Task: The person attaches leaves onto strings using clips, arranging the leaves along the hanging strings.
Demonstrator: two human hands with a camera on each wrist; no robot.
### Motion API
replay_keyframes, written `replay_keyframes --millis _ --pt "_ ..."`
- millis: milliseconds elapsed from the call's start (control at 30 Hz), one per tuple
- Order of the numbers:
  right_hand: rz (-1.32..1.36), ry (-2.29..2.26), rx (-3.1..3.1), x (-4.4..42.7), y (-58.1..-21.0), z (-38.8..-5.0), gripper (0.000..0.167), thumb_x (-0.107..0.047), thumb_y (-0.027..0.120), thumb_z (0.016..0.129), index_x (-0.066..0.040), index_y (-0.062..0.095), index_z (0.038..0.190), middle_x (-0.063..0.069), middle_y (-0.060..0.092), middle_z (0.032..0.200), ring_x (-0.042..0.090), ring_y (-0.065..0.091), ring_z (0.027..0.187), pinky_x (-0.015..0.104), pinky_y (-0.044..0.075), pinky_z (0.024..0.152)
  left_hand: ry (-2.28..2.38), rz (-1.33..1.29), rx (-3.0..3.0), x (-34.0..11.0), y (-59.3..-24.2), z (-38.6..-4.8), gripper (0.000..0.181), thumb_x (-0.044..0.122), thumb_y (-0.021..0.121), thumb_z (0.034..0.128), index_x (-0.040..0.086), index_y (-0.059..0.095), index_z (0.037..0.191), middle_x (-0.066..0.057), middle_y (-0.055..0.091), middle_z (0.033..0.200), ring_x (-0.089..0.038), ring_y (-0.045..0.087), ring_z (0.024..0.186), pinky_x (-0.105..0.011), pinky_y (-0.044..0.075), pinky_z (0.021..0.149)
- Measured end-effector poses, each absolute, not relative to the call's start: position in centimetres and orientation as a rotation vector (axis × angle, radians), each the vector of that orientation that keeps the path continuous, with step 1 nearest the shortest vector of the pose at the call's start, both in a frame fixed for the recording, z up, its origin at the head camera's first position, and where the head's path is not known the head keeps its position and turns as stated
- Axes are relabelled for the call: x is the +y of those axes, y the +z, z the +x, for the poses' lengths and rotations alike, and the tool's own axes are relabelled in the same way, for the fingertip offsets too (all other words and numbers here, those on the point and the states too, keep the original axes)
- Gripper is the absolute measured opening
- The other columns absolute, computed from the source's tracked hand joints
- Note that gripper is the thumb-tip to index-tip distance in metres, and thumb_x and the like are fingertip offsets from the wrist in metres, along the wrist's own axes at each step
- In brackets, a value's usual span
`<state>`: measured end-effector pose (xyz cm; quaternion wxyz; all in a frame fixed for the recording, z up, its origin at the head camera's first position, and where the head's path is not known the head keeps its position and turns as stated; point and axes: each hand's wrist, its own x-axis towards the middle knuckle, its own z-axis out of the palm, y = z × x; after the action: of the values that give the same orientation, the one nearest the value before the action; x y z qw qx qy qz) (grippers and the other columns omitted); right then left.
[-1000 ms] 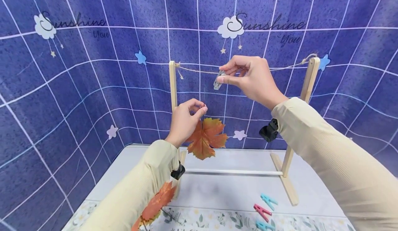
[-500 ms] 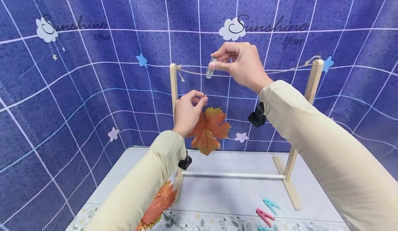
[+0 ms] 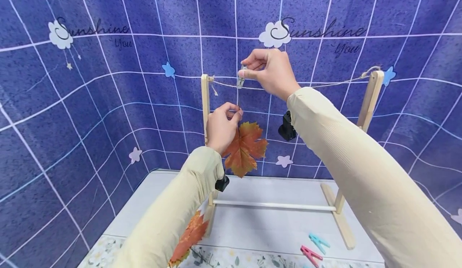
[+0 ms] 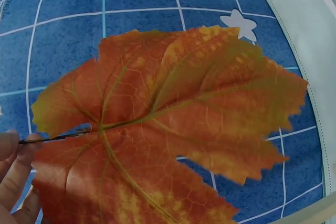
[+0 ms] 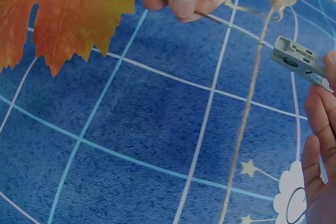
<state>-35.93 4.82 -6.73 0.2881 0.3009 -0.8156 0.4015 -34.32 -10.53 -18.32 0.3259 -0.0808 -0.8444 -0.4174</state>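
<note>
My left hand [image 3: 223,126] pinches the thin dark stem of an orange-red maple leaf [image 3: 246,151]. The leaf hangs below the fingertips in the head view and spreads across the left wrist view. Above it, my right hand [image 3: 270,71] holds a grey clothespin [image 5: 300,60] between thumb and fingers. A twine line [image 5: 248,108] stretches between two wooden posts. The clothespin's tip is close to this line; whether it touches cannot be told. In the right wrist view the stem's upper end reaches toward the twine, just short of the clothespin.
The wooden rack has a left post [image 3: 205,99], a right post [image 3: 371,99] and a white lower bar [image 3: 274,206]. On the table lie a blue clothespin [image 3: 319,240] and a pink clothespin [image 3: 311,256]. Another maple leaf [image 3: 193,234] lies partly behind the left sleeve.
My right hand has moved left and up with the clothespin, to the twine above the stem. My left hand has raised the leaf a little.
</note>
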Motion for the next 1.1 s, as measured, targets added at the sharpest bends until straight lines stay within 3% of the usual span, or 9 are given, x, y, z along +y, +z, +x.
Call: replay_keyframes --millis 67,133,167,233,300,400,567,1100 --pt "0.801 1.060 -2.186 4.8 -6.8 -36.2 0.022 -0.019 0.084 0.086 -0.006 0.078 0.102 0.004 0.076 0.089 0.010 0.068 0.078 0.027 0.042 0.099 -1.091 -0.195 -2.213 -10.4 -18.3 -34.5 0.014 0.022 0.069 0.0983 0.012 0.076 0.104 -0.002 0.077 0.086 -0.019 0.069 0.078 -0.036 0.050 0.071" --pt "0.794 1.047 -2.191 4.9 -6.9 -36.5 0.022 -0.020 0.084 0.086 -0.007 0.078 0.103 0.004 0.076 0.090 0.010 0.068 0.079 0.034 0.027 0.115 -1.089 -0.179 -2.212 -10.3 -18.2 -34.6 0.014 0.023 0.068 0.0983 0.013 0.076 0.105 -0.002 0.077 0.086 -0.019 0.069 0.078 -0.036 0.050 0.070" --pt "0.788 1.037 -2.194 4.9 -7.0 -36.6 0.021 -0.020 0.084 0.086 -0.008 0.078 0.102 0.003 0.077 0.090 0.010 0.068 0.080 0.037 0.017 0.120 -1.090 -0.174 -2.211 -10.2 -18.2 -34.6 0.014 0.023 0.068 0.0985 0.013 0.076 0.105 -0.002 0.076 0.086 -0.019 0.069 0.078 -0.036 0.050 0.069" --pt "0.780 1.032 -2.200 4.9 -7.1 -36.8 0.021 -0.020 0.084 0.087 -0.008 0.078 0.103 0.004 0.077 0.090 0.010 0.069 0.081 0.040 0.011 0.122 -1.093 -0.166 -2.209 -10.1 -18.2 -34.7 0.014 0.023 0.068 0.0987 0.014 0.076 0.105 -0.001 0.076 0.085 -0.019 0.069 0.078 -0.036 0.050 0.068" --pt "0.776 1.030 -2.206 4.9 -7.1 -37.0 0.021 -0.020 0.084 0.087 -0.007 0.078 0.103 0.005 0.077 0.091 0.011 0.069 0.081 0.038 0.016 0.120 -1.094 -0.158 -2.208 -10.1 -18.2 -34.9 0.014 0.023 0.068 0.0988 0.014 0.076 0.105 -0.001 0.076 0.085 -0.018 0.068 0.077 -0.036 0.050 0.068" --pt "0.789 1.048 -2.205 4.6 -7.2 -37.2 0.021 -0.018 0.084 0.087 -0.006 0.078 0.102 0.006 0.076 0.091 0.013 0.069 0.080 0.031 0.039 0.102 -1.087 -0.146 -2.208 -10.2 -18.3 -35.1 0.013 0.023 0.068 0.0986 0.014 0.076 0.105 -0.001 0.076 0.085 -0.018 0.068 0.077 -0.035 0.049 0.067" --pt "0.792 1.066 -2.211 4.1 -7.2 -37.3 0.019 -0.016 0.083 0.087 -0.005 0.078 0.101 0.008 0.075 0.091 0.012 0.067 0.079 0.026 0.050 0.078 -1.083 -0.141 -2.209 -10.1 -18.2 -35.1 0.014 0.024 0.068 0.0987 0.015 0.076 0.106 -0.001 0.076 0.085 -0.018 0.067 0.076 -0.034 0.048 0.065" --pt "0.772 1.051 -2.284 4.1 -7.3 -37.6 0.021 -0.019 0.082 0.088 -0.007 0.078 0.104 0.008 0.075 0.093 0.015 0.068 0.082 0.028 0.050 0.079 -1.073 -0.110 -2.223 -10.1 -18.1 -35.1 0.015 0.024 0.066 0.1003 0.016 0.076 0.108 -0.001 0.076 0.087 -0.020 0.067 0.080 -0.038 0.049 0.069"
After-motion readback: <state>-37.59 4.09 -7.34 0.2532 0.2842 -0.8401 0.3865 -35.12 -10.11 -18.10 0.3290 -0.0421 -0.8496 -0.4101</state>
